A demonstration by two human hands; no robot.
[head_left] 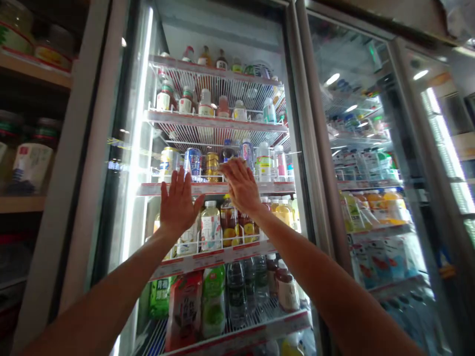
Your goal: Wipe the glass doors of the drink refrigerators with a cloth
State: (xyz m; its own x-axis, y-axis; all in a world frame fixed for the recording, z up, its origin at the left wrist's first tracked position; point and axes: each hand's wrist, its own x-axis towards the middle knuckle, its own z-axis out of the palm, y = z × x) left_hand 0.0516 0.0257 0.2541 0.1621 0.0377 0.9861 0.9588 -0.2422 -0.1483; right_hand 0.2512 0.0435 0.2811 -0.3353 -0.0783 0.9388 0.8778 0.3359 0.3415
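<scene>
Both arms reach up into a tall drink fridge (218, 29) with its glass door (122, 148) swung open to the left. The left hand (178, 202) is flat and open, fingers spread and pointing up, holding nothing; it sits in front of the edge of the third wire shelf (274, 187), just below a clear can with a blue label (193, 160). The right hand (241, 185) is open too, fingers stretched toward the cans on that same shelf. Its fingertips (225, 167) are right by a gold can (212, 165), but I cannot tell if they touch it, and it grips nothing. The gold can is short and shiny, yellow-brown, and stands upright between the blue-label can and a dark bottle behind the right hand. A pale can (167, 162) stands at the left end of the row, and white bottles (264, 160) stand to the right. The shelf below holds a white bottle with a green cap (210, 225) and juice bottles with orange fruit pictures (229, 222). Lower down are green cartons (213, 296) and clear water bottles (236, 291). To the right stands a second fridge (371, 198) with its glass door closed. Wooden shelves (22, 202) with tubs are on the far left.
</scene>
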